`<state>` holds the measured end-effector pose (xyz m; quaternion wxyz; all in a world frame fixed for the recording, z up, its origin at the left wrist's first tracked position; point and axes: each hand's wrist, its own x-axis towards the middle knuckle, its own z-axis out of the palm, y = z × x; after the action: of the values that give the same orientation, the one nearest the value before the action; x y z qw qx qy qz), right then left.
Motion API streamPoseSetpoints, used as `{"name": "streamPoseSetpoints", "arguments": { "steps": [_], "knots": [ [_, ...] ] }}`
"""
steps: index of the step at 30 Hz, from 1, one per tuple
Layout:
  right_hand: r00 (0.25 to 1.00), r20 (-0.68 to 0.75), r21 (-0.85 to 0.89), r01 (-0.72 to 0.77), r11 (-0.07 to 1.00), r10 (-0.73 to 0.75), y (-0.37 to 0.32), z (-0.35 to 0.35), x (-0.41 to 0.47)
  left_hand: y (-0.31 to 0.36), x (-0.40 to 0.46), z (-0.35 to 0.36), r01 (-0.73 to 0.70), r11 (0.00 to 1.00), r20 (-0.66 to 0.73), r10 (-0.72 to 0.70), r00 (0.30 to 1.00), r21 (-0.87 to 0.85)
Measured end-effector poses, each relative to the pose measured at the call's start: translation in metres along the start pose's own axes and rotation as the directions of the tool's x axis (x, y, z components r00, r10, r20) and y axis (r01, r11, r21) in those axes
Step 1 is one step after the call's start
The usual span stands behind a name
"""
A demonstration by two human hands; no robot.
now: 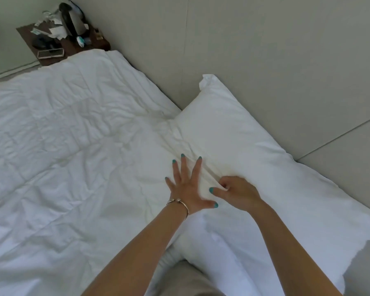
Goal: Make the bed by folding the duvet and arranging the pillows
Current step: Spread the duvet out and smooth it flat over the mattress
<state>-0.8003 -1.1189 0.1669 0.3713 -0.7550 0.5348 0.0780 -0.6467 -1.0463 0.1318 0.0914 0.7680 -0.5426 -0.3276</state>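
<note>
I'm at the pillow stage, tidying the pillowcase. My left hand [185,186] lies flat with its fingers spread wide, holding nothing, just pressing the loose fabric where the pillow's [229,146] near-left edge meets the duvet [62,146]. My right hand [236,192], just beside it, has its fingers curled and is pinching a fold of the pillowcase at that same edge. The pillow sits to the right, leaning against the padded headboard [265,60], and the duvet is spread across the left of the bed, still creased. To do this well, I'd keep the left palm as an anchor and draw the pinched fold away from it in one smooth pull, so the wrinkles running between my hands flatten instead of bunching. I judge the pillow then needs squaring against the headboard. The cluttered bedside table [73,48] stands at far left, well apart.
</note>
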Motion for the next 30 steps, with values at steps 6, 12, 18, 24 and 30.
{"name": "streamPoseSetpoints", "arguments": {
  "steps": [6,12,18,24,30],
  "knots": [
    [0.994,-0.067,0.372,0.107,0.922,-0.089,0.011,-0.027,-0.003,0.023,0.007,0.006,0.052,0.998,-0.034,-0.053,0.998,-0.025],
    [0.97,-0.238,0.379,0.13,0.916,-0.039,0.033,-0.042,-0.013,0.045,0.006,0.014,-0.019,0.998,-0.135,0.01,0.991,-0.064],
    [0.942,-0.323,0.061,-0.073,0.995,0.089,0.039,-0.021,0.006,0.025,-0.003,0.048,-0.064,0.981,0.097,0.047,0.994,0.184],
    [0.986,-0.164,0.087,0.0,0.996,0.014,-0.035,-0.013,0.045,-0.002,-0.009,0.038,-0.159,0.835,-0.075,0.141,0.987,-0.526],
    [0.998,0.039,-0.045,0.058,0.997,-0.057,-0.074,-0.004,0.095,-0.008,0.006,0.009,-0.141,0.697,-0.453,-0.286,0.844,-0.703]
  ]
}}
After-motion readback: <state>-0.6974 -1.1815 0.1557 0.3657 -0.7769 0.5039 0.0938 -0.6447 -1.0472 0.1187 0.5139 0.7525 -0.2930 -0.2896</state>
